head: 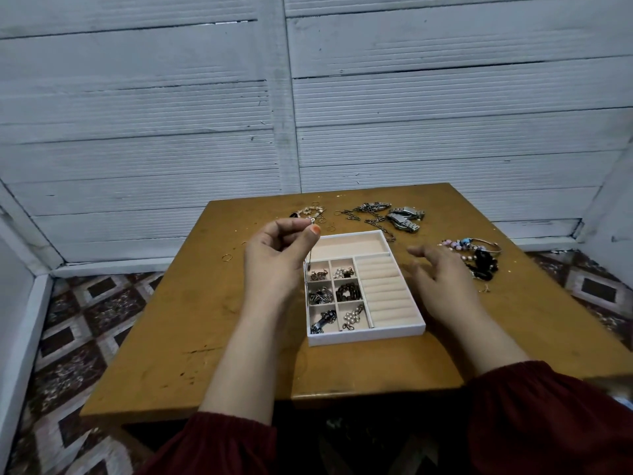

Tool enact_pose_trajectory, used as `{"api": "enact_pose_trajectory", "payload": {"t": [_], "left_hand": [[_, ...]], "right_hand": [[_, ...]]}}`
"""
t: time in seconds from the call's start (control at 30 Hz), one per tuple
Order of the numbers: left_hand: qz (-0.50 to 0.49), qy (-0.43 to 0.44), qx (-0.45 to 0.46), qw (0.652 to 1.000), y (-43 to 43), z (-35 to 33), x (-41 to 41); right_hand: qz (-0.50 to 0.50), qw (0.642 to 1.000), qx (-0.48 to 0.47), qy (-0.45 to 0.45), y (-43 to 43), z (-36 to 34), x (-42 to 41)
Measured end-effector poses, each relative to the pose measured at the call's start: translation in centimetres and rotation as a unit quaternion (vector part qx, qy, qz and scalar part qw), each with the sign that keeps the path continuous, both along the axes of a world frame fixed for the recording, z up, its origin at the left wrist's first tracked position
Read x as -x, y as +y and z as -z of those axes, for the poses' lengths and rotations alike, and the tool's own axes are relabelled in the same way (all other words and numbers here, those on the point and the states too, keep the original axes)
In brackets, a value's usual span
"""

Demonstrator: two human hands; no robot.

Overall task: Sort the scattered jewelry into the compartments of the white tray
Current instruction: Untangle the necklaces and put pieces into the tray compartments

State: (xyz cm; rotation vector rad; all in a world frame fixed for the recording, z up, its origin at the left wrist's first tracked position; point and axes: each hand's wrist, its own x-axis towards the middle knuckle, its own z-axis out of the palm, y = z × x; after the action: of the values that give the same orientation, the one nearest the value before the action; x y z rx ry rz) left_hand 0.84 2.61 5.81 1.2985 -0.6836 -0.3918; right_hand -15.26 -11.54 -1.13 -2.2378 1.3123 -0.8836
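The white tray (363,335) sits mid-table, its six small compartments holding chains, pearls and dark pieces; its long top compartment and ring rolls are bare. My left hand (277,255) is raised beside the tray's left edge and pinches a thin silver chain (309,258) that dangles over the top-left small compartment. My right hand (442,279) hovers just right of the tray with fingers spread and holds nothing.
On the wooden table (205,320), a beaded bracelet and small gold rings (313,212) lie behind my left hand. Metal watches and chains (400,216) lie at the back. Coloured bead bracelets and a black piece (479,258) lie at the right.
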Motion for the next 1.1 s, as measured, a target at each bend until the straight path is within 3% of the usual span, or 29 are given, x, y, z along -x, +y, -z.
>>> {"api": "enact_pose_trajectory", "payload": {"t": [0.23, 0.47, 1.1], "left_hand": [[0.028, -0.014, 0.010, 0.999, -0.6, -0.7, 1.5], [0.050, -0.019, 0.015, 0.998, -1.0, -0.5, 3.0], [0.078, 0.000, -0.045, 0.996, -0.4, 3.1, 4.2]], "right_hand": [[-0.039, 0.982, 0.045, 0.177, 0.1, 2.5, 2.4], [-0.078, 0.966, 0.027, 0.244, 0.3, 2.7, 2.5], [-0.065, 0.970, 0.015, 0.233, 0.4, 2.8, 2.6]]}}
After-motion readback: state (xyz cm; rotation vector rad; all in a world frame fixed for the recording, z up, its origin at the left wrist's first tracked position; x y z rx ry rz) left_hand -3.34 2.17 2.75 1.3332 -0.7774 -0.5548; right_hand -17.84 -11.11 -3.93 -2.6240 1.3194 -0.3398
